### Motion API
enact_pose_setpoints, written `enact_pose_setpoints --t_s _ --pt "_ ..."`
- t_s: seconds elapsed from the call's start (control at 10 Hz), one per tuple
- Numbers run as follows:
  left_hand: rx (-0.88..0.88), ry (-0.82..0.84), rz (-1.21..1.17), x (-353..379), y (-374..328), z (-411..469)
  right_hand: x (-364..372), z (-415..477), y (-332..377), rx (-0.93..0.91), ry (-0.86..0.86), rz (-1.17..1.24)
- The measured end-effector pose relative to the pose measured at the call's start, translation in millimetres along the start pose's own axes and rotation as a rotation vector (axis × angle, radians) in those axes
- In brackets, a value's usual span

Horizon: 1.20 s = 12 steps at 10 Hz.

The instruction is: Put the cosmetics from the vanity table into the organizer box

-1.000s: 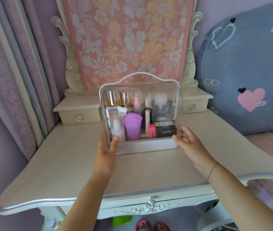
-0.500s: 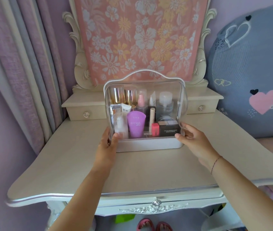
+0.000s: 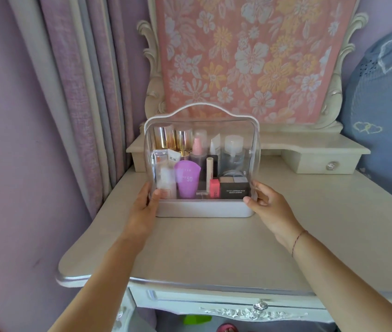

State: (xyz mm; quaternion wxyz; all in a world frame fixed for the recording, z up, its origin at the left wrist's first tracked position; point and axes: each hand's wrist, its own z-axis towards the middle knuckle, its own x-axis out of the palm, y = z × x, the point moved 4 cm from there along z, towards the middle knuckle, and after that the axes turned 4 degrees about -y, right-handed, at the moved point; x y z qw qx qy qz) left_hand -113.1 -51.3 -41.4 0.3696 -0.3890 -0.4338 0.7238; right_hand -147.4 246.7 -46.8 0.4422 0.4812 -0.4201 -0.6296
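The organizer box (image 3: 202,209) stands on the vanity table (image 3: 214,248), white base, clear domed lid down, white handle on top. Inside I see a purple tube (image 3: 186,182), gold-capped bottles (image 3: 173,140), a pink spray bottle (image 3: 197,149), a clear bottle (image 3: 233,152), a black compact box (image 3: 234,186) and a small pink item (image 3: 214,191). My left hand (image 3: 146,202) presses the box's left side, thumb on the lid. My right hand (image 3: 265,204) holds its right side, fingers against the lid.
Two small drawer units (image 3: 314,159) sit at the back of the table under a mirror covered with floral cloth (image 3: 250,56). Curtains (image 3: 82,92) hang on the left. A blue cushion (image 3: 386,116) with hearts is at the right. The table's front drawer (image 3: 259,306) is shut.
Both hands closed in on the box sides; the right hand moved from open beside it to touching the lid. The view shifted left and closer.
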Motion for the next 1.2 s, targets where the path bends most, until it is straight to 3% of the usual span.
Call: enact_pose_setpoints --t_s 0.8,1.0,1.2 --pt "-0.054 -0.041 0.037 -102.6 53.3 42.4 115.9 -8.6 33.0 -0.05 0.079 -0.076" --pt "-0.065 -0.119 0.099 -98.4 49.7 34.8 118.8 -13.6 35.1 -0.042 0.078 -0.099" --pt "-0.046 -0.279 0.16 -84.3 40.1 -0.1 109.9 -42.8 31.8 0.021 0.143 0.061"
